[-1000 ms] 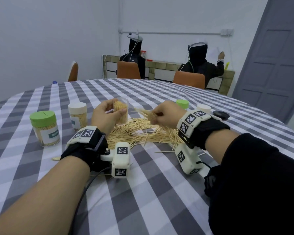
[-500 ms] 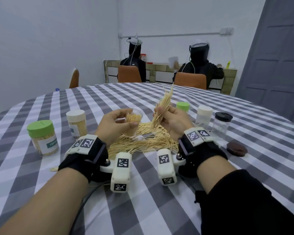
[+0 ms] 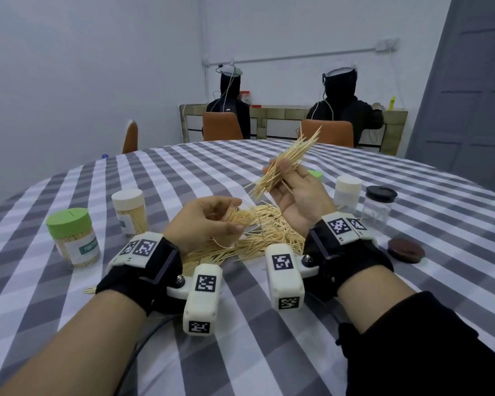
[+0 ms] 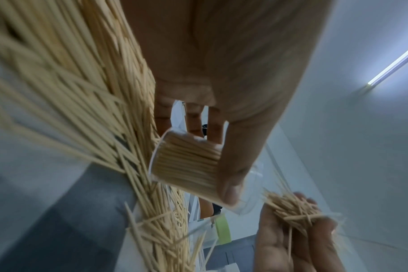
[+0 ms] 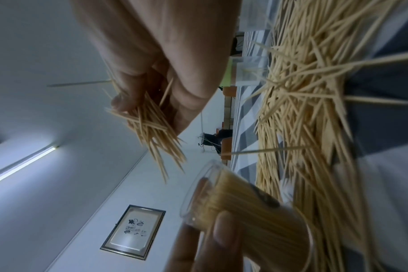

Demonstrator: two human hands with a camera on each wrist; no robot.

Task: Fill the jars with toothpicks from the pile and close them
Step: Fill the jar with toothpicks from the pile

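My left hand (image 3: 202, 222) grips a clear jar (image 3: 237, 224), thumb and fingers curled round its wall. Jar tilted, mouth toward my right side, already well packed with toothpicks; it hangs just above the pile (image 3: 257, 238). In the left wrist view the jar (image 4: 186, 163) shows the sticks lying side by side inside, my thumb across its wall.

My right hand (image 3: 296, 195) is raised above and behind the jar, palm turned toward me. Thumb and fingers pinch a bundle of toothpicks (image 3: 286, 164) at its middle; the sticks fan out at both ends, upper tips pointing away toward the far side of the table, lower tips pointing down toward the jar's mouth but apart from it. The right wrist view shows the same bundle (image 5: 151, 128) with the jar's rim (image 5: 198, 189) below it, not touching.

The pile lies loose on the checked tablecloth (image 3: 269, 352), between my wrists and beyond them.

To my left: a green-lidded jar (image 3: 75, 238) and a white-lidded jar (image 3: 130, 210), both closed and full. To my right: another white-lidded jar (image 3: 346, 192), a black-lidded clear jar (image 3: 379, 210), and a brown lid (image 3: 405, 250) lying flat on the cloth. A green lid (image 3: 315, 175) peeks out behind my right hand.
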